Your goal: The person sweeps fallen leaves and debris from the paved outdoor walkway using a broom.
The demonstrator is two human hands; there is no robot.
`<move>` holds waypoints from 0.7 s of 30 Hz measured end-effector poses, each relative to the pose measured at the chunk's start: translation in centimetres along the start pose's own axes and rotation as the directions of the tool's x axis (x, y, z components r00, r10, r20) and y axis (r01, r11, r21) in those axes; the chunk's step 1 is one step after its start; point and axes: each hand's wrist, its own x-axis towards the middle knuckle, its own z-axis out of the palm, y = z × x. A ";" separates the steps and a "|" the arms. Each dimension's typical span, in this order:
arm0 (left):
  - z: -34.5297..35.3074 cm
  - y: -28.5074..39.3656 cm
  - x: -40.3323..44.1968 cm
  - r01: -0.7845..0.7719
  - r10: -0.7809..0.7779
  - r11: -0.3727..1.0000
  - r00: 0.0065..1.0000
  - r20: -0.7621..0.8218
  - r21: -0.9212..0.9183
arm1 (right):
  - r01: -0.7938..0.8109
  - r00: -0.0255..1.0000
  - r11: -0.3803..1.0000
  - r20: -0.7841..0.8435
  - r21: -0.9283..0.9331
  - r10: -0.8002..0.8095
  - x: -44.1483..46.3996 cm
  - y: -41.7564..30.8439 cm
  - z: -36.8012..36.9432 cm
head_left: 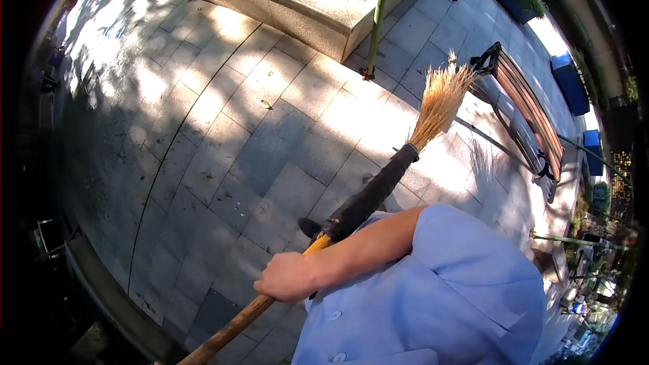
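My right hand (289, 277) is closed around the wooden handle (233, 324) of a straw broom, low in the middle of the head view. Above the hand, a black wrapping (372, 196) covers the broom's upper length. Pale straw bristles (443, 105) fan out from its far end, pointing up and right. A shadow of bristles falls on the paving to their right. My forearm crosses in front of part of the wrapping, below a light blue short sleeve (473, 263). The handle leaves the view at the bottom edge. My left hand is not visible.
Grey stone paving (270, 142) carries patches of sun and shade and a few small leaves. A stone planter (291, 17) stands ahead, with a green post (378, 20) at its corner. A slatted wooden bench (531, 108) and blue planters (570, 84) are at the right.
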 end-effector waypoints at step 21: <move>57.7 -15.8 10.5 -0.383 -0.026 0.850 0.655 0.755 0.361 | -0.378 0.097 0.851 -0.899 0.364 0.428 -27.1 33.7 -11.2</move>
